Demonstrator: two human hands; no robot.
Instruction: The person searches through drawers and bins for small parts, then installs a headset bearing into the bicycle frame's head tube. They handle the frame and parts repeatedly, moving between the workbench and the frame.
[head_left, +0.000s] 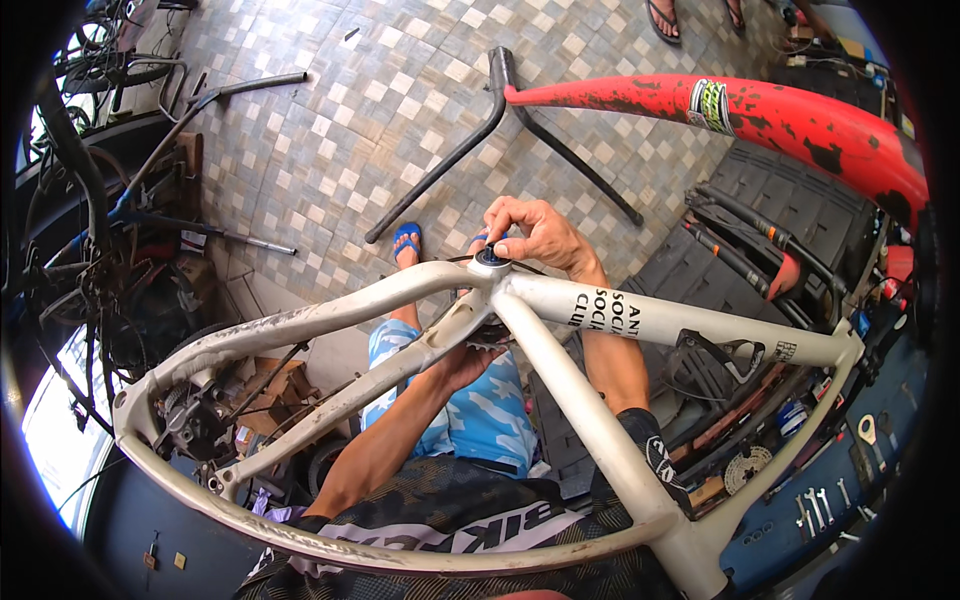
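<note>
A scuffed cream-white bicycle frame (585, 405) spans the view in front of me. At its central junction, a round shell (491, 268) with a silver rim holds a dark round insert (490, 256). My right hand (545, 238) reaches over this shell, fingers curled and thumb and fingertips closed at the insert. Below the junction, my left hand (468, 366) is behind the frame's lower tube, close to the underside of the shell. Tubing hides most of its fingers, so its grip cannot be made out.
A chipped red frame tube (770, 112) crosses the upper right, by a black-legged stand (440, 190) on the tiled floor. Bicycle parts crowd the left. Wrenches (818, 508) and a brake disc (747, 468) lie at right. Another person's sandalled feet (664, 18) are at the top.
</note>
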